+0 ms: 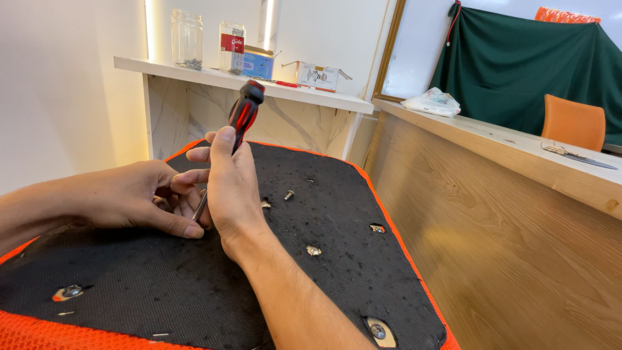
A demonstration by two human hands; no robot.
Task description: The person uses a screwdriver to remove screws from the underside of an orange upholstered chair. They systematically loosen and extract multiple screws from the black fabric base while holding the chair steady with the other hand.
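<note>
I have my right hand (pixel 232 188) wrapped tight around the screwdriver (pixel 242 120), whose red and black handle stands nearly upright and leans a little to the right above my fist. Its metal shaft comes out under the hand and slants down to the left, toward the black fabric of the seat base (pixel 149 279). My left hand (pixel 139 194) lies on that fabric just left of the right one, fingers curled in around the lower shaft, thumb and forefinger pinched close at the tip; what the tip sits on is hidden by my fingers. The base fills the near left of the view, black cloth edged in orange, with metal fittings set into holes near its corners and right edge. A loose screw (pixel 288 194) lies on the cloth just right of my right hand, not touching it. Far behind, a white shelf (pixel 311 97) carries two glass jars (pixel 186 39) and small boxes. To the right runs a wooden counter (pixel 505 214) with a white plastic bag (pixel 433 102) on top, and beyond it stand an orange chair (pixel 573 122) and a green cloth (pixel 518 65).
</note>
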